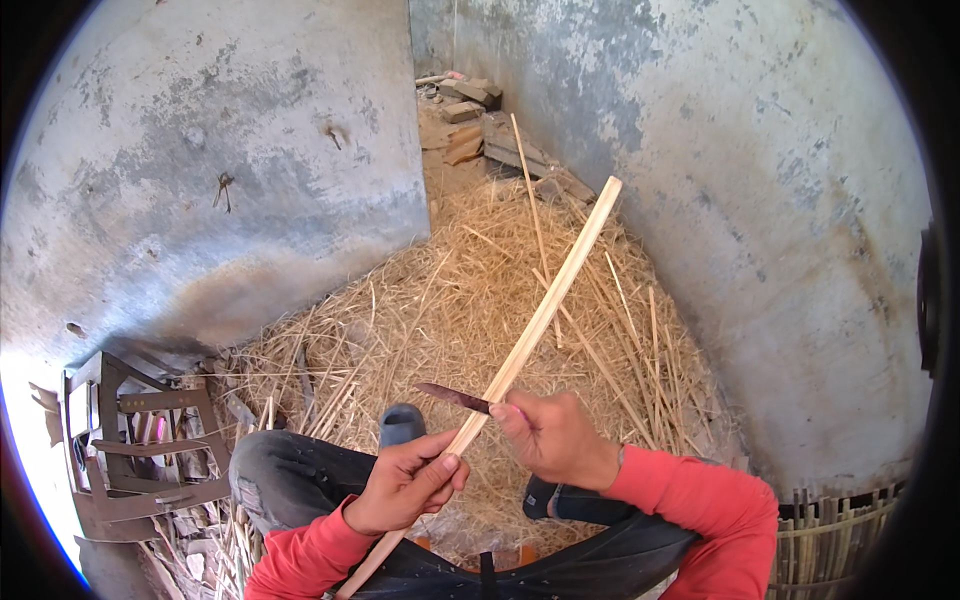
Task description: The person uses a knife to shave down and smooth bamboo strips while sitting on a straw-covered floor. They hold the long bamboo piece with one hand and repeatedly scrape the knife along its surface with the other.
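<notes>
I see a blotchy grey plaster left wall [270, 100] and a flaking bluish-grey right wall [780, 220], dry straw-coloured shavings [480, 250] thick over the floor [436, 162], dull rectangular bricks [463, 112] heaped beyond, a brown slatted frame [160, 401] near bright light.

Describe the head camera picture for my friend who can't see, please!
A person's left hand grips a long, pale wood-like strip while the right hand holds a dark knife crossing it. The person wears red sleeves and dark trousers. Beyond the hands, straw-like shavings lie between worn grey walls.
</notes>
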`<action>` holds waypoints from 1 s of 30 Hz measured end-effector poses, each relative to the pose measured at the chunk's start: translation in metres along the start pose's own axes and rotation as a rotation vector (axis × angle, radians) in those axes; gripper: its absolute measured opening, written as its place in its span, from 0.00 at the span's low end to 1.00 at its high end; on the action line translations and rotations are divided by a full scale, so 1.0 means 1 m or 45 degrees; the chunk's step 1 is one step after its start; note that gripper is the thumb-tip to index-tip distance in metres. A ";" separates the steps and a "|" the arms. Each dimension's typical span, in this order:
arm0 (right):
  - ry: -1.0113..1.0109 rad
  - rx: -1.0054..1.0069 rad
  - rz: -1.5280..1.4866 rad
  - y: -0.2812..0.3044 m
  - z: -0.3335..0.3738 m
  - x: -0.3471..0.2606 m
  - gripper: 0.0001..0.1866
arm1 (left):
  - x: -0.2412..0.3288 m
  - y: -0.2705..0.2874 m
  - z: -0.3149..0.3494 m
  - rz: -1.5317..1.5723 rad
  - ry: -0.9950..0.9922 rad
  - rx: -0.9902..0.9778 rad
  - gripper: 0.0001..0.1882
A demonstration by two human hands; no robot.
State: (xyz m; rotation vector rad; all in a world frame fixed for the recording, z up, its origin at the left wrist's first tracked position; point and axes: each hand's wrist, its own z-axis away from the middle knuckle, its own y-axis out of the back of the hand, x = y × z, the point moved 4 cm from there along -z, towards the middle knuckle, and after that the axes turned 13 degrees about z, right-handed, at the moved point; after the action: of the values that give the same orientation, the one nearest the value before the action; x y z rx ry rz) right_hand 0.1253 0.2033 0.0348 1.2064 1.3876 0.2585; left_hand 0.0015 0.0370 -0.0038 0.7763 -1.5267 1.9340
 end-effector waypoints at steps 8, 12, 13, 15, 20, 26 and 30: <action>-0.112 0.184 0.026 0.015 -0.016 0.017 0.21 | -0.001 0.000 0.002 0.051 -0.030 0.061 0.25; 0.032 -0.087 -0.008 -0.013 0.007 -0.004 0.21 | -0.001 -0.001 -0.003 -0.013 -0.006 0.056 0.25; 0.051 0.035 -0.009 -0.007 0.000 0.002 0.21 | -0.001 -0.001 -0.002 -0.009 -0.020 0.058 0.24; -0.106 0.168 -0.015 0.010 -0.018 0.021 0.22 | -0.004 0.004 0.000 0.006 -0.057 0.071 0.24; -0.200 0.321 0.015 0.042 -0.035 0.044 0.23 | -0.004 0.005 0.006 0.093 -0.026 -0.001 0.24; 0.020 0.000 0.015 -0.003 0.001 0.002 0.24 | -0.002 0.002 -0.001 -0.012 -0.047 0.067 0.25; -0.242 0.062 0.069 0.022 -0.024 0.028 0.23 | -0.003 0.010 0.003 0.014 -0.034 0.026 0.25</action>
State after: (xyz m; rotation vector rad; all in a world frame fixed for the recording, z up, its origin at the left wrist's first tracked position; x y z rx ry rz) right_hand 0.1236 0.2460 0.0409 1.2763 1.2036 0.1449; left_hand -0.0033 0.0323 -0.0116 0.8069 -1.5321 1.9578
